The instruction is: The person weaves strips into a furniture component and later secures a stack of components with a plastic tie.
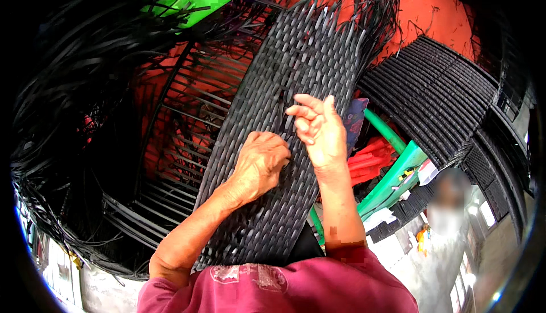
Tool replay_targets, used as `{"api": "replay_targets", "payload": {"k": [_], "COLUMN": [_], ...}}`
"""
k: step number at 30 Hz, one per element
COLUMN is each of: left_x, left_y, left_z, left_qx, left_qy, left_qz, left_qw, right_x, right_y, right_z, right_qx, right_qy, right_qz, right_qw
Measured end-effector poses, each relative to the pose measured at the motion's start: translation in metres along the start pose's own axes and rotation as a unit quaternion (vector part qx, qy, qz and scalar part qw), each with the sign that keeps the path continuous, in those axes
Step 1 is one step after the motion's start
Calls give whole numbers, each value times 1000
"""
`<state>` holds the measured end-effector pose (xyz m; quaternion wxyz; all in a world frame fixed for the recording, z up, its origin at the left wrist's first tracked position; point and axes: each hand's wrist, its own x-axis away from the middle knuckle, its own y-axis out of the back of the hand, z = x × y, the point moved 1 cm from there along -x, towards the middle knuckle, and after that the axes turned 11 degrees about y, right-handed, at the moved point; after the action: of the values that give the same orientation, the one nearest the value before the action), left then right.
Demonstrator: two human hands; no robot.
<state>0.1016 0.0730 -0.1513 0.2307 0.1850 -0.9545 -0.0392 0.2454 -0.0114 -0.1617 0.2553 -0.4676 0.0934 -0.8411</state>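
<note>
One long black woven panel (259, 102) runs slantwise away from the maroon shirt (341, 285). The left hand (260, 164) is curled upon it; its fingertips are hidden, so I cannot tell whether it holds something. The right hand (320, 131) is over the panel, loosely spread, with fingers (308, 102) partly bent. Loose black strands (380, 5) spread out at its far end.

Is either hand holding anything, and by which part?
The right hand holds nothing visible, fingers loosely apart over the black woven panel. The left hand curls over it; its fingertips are hidden, so any hold cannot be told.
</note>
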Motion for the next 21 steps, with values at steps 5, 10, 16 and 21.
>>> {"api": "replay_targets", "payload": {"k": [5, 10, 16, 21], "left_x": [11, 11, 12, 12], "left_y": [-6, -13, -16, -15], "left_z": [21, 21, 20, 23], "left_qx": [108, 89, 90, 103], "left_qy": [93, 90, 105, 130], "left_qz": [-61, -85, -104, -85], "left_qw": [988, 988, 985, 982], "right_x": [30, 53, 51, 58], "right_y": [-3, -24, -19, -25], "right_z": [5, 10, 4, -4], "right_qx": [186, 293, 228, 240], "right_qy": [159, 136, 189, 253], "right_qz": [-14, 78, 71, 68], "right_qw": [970, 943, 953, 935]}}
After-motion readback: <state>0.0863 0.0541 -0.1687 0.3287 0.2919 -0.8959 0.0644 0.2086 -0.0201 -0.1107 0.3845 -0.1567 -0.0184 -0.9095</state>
